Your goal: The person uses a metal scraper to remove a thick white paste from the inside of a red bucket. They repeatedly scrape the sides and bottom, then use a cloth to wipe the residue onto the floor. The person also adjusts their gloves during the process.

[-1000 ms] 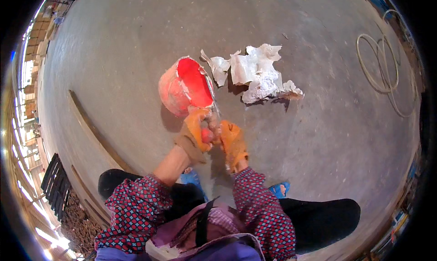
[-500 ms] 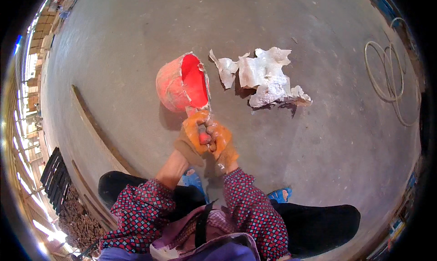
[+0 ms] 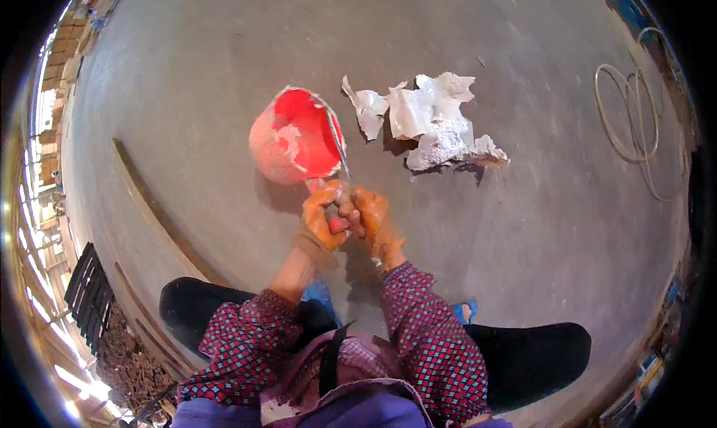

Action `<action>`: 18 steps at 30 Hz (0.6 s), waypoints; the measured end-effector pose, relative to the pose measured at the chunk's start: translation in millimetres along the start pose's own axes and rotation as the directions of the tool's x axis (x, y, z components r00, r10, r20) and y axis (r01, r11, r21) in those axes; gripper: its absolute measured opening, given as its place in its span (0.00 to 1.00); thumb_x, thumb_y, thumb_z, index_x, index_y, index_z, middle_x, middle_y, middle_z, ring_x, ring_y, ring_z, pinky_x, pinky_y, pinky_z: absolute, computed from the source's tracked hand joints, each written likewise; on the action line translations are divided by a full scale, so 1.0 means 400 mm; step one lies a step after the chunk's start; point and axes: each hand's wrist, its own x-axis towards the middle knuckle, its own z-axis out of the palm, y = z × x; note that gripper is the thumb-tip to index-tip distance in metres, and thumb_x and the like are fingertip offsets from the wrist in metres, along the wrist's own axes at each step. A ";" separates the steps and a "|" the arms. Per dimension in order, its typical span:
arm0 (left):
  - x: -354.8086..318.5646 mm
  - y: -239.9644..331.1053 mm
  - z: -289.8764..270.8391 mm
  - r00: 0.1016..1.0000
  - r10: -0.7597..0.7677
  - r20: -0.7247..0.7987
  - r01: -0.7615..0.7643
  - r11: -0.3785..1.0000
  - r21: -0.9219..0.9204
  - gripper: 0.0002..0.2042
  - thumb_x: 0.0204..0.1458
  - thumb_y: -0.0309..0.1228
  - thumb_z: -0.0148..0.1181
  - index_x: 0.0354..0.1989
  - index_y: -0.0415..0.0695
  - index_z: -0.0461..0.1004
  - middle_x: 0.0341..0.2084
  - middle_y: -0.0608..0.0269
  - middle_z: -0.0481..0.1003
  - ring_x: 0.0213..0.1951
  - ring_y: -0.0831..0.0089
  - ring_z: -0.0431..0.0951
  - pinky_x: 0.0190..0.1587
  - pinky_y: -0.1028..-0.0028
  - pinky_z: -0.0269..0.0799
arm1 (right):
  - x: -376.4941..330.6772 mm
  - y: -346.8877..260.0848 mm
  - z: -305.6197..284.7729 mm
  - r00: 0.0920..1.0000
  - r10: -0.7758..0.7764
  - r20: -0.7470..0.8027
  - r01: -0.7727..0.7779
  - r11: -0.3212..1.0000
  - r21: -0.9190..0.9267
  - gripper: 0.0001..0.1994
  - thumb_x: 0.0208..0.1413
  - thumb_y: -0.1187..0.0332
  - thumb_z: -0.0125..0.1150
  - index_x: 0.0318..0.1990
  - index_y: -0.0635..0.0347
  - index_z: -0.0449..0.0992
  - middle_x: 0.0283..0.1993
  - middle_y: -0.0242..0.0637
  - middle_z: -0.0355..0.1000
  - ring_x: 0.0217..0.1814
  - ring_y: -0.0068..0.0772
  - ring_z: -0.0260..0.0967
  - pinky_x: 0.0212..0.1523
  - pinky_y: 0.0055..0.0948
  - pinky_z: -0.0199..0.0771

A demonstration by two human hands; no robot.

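Note:
My left hand (image 3: 323, 217), in an orange-coated glove, is closed round the handle of a red plastic dipper (image 3: 270, 150). The dipper's mouth is turned up and to the right, and a pale crust clings to its wall and rim. Right beside it, my gloved right hand (image 3: 377, 220) is closed on a thin, blade-like grey tool (image 3: 334, 133), which reaches up inside the near right rim. The fingers hide its grip, so its exact kind is unclear. To the right of the dipper, crumpled white crust pieces (image 3: 433, 118) lie on the floor.
Grey concrete floor (image 3: 523, 226) spreads all round. A coiled pale hose (image 3: 600, 107) lies at far right. On the left are a long curved wooden strip (image 3: 158, 213), a black slatted piece (image 3: 84, 293) and brown debris (image 3: 123, 357). Blue sandals (image 3: 320, 295) are below my hands.
The dipper has turned so that more of its red inside shows. My right hand has shifted slightly right, and the thin tool shows more plainly along the rim.

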 end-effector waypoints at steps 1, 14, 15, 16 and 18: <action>0.034 -0.013 -0.081 0.984 0.181 0.003 -0.175 0.948 0.266 0.09 0.49 0.36 0.54 0.33 0.45 0.70 0.20 0.71 0.64 0.22 0.77 0.65 0.25 0.75 0.68 | -0.009 -0.023 -0.010 0.998 -0.065 0.008 0.065 0.980 -0.186 0.18 0.57 0.50 0.50 0.29 0.55 0.73 0.17 0.22 0.64 0.13 0.14 0.55 0.12 0.15 0.50; 0.113 -0.098 -0.180 0.866 0.270 -0.420 -0.063 0.893 0.445 0.09 0.53 0.32 0.56 0.39 0.52 0.62 0.28 0.65 0.74 0.27 0.72 0.75 0.22 0.75 0.67 | -0.291 -0.110 -0.039 0.973 0.170 -0.158 -0.220 0.893 -0.393 0.18 0.57 0.52 0.50 0.35 0.59 0.76 0.17 0.26 0.66 0.13 0.15 0.55 0.14 0.17 0.51; 0.122 -0.105 -0.181 0.824 0.344 -0.450 -0.058 0.842 0.536 0.09 0.53 0.32 0.55 0.38 0.52 0.62 0.27 0.65 0.73 0.27 0.72 0.75 0.21 0.75 0.66 | -0.304 -0.101 -0.036 0.969 0.198 -0.147 -0.239 0.902 -0.360 0.18 0.57 0.52 0.50 0.35 0.59 0.76 0.17 0.27 0.66 0.13 0.15 0.55 0.14 0.17 0.51; 0.128 -0.108 -0.189 0.873 0.279 -0.401 -0.095 0.902 0.420 0.09 0.53 0.33 0.55 0.38 0.52 0.62 0.27 0.66 0.73 0.26 0.73 0.75 0.21 0.76 0.66 | -0.314 -0.096 -0.038 0.965 0.222 -0.141 -0.257 0.911 -0.324 0.18 0.57 0.52 0.49 0.35 0.59 0.75 0.17 0.27 0.66 0.12 0.15 0.54 0.14 0.17 0.52; 0.136 -0.105 -0.210 0.948 0.168 -0.270 -0.128 0.979 0.161 0.08 0.54 0.35 0.55 0.38 0.52 0.62 0.26 0.66 0.73 0.26 0.75 0.74 0.20 0.76 0.65 | -0.324 -0.094 -0.038 0.972 0.229 -0.060 -0.236 0.922 -0.308 0.18 0.58 0.53 0.48 0.36 0.59 0.75 0.17 0.28 0.66 0.12 0.16 0.55 0.14 0.18 0.52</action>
